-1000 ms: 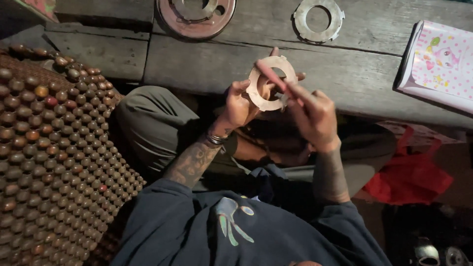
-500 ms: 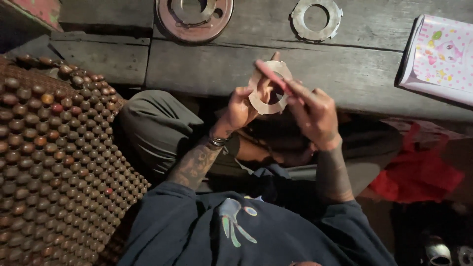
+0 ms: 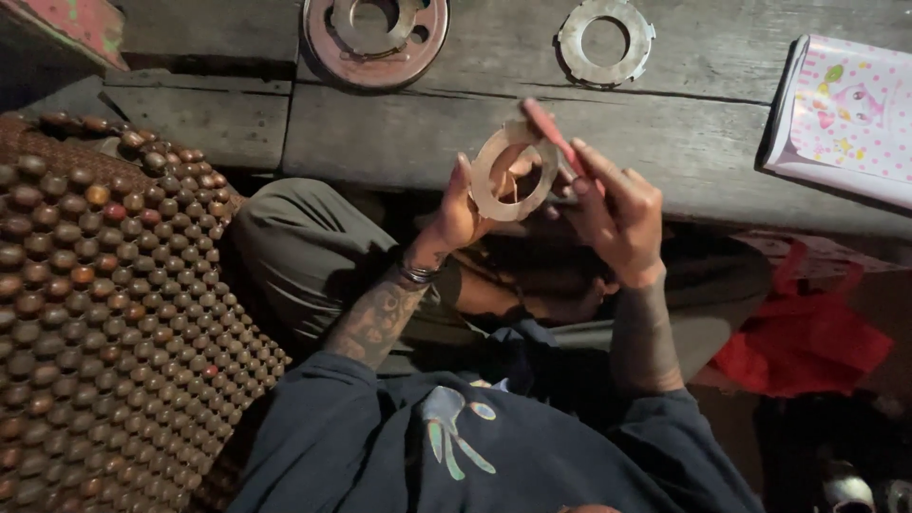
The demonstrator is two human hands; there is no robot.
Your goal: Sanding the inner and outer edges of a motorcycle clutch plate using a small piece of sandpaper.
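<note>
My left hand holds a flat tan ring-shaped gasket upright by its lower left edge, above my lap. My right hand grips a thin red tool, like a pen or small knife, whose lower end rests against the right side of the gasket. Both hands are close together in front of the wooden bench edge. The tool's tip is hidden behind my fingers and the gasket.
On the wooden bench lie a rusty round metal plate and a grey metal ring plate. A pink patterned booklet lies at the right. A wooden bead seat mat is to the left, a red cloth to the right.
The gasket has turned and tilted slightly in my left hand, and the red tool has shifted along its right edge. The view has drifted a little.
</note>
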